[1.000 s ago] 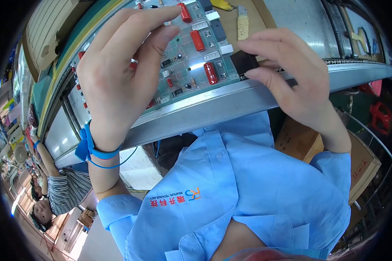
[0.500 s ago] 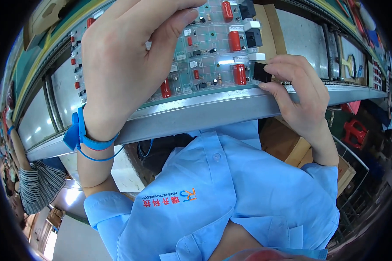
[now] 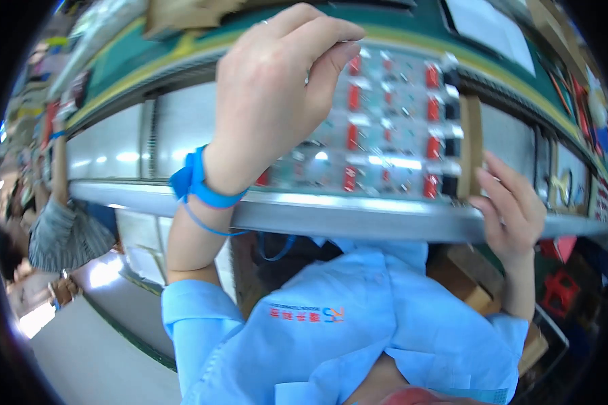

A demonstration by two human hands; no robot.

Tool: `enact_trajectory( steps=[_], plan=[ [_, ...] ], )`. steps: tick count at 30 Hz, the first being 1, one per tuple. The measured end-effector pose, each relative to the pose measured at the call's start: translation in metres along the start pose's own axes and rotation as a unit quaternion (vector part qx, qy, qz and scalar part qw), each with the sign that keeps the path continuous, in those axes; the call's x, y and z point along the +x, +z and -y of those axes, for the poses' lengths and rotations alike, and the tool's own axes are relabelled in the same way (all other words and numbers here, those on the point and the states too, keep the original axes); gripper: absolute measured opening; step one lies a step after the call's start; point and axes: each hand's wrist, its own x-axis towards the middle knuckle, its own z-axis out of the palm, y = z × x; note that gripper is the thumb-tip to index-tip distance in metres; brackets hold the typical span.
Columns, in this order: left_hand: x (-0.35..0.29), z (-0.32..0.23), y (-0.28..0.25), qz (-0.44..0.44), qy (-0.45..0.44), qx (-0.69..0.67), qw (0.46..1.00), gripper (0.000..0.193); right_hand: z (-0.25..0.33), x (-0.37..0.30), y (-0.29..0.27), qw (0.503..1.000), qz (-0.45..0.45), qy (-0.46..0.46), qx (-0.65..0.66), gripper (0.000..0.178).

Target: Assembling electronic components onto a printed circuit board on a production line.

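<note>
A circuit board panel lies on the metal rail line, carrying rows of red cylindrical components and small parts, blurred now. My left hand, with a blue wrist strap, hovers over the panel's left part. Its thumb and index finger meet near the far edge; whatever is between them cannot be made out. A black block-shaped component sits at the panel's near right corner. Just right of it, my right hand has thumb and fingers apart, with nothing visible between them, by the brown cardboard strip.
A metal front rail runs between me and the panel. Beyond the far rail, a green work surface holds a white sheet. At the left is another person's striped sleeve. A red stool stands low at the right.
My right hand has let go of the black component and drawn away to the right. My left hand has moved toward the panel's far edge, fingertips still together. The whole view has shifted.
</note>
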Motion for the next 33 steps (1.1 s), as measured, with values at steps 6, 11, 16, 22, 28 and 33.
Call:
enact_trajectory(
  steps=[6,11,16,22,28,33],
  plan=[
    [0.017,0.104,-0.05,-0.065,-0.071,0.287,0.953,0.012,-0.037,0.03,0.0,0.999,-0.04,0.016,0.032,0.026],
    [0.043,0.203,-0.073,-0.013,-0.148,0.425,0.893,0.013,-0.055,0.055,0.017,0.996,-0.052,0.026,0.062,0.026],
    [0.054,0.249,-0.05,0.091,-0.215,0.525,0.818,0.013,-0.063,0.042,0.027,0.997,-0.041,0.015,0.066,0.028],
    [0.069,0.257,-0.025,0.081,-0.281,0.586,0.756,0.017,-0.067,0.044,0.025,0.993,-0.04,0.041,0.103,0.029],
    [0.074,0.287,-0.06,0.098,-0.35,0.391,0.846,0.04,-0.067,0.041,0.023,0.992,-0.038,0.027,0.114,0.03],
    [0.06,0.308,-0.078,0.092,-0.276,0.289,0.912,0.05,-0.069,0.041,0.022,0.993,-0.046,0.03,0.107,0.03]
  ],
)
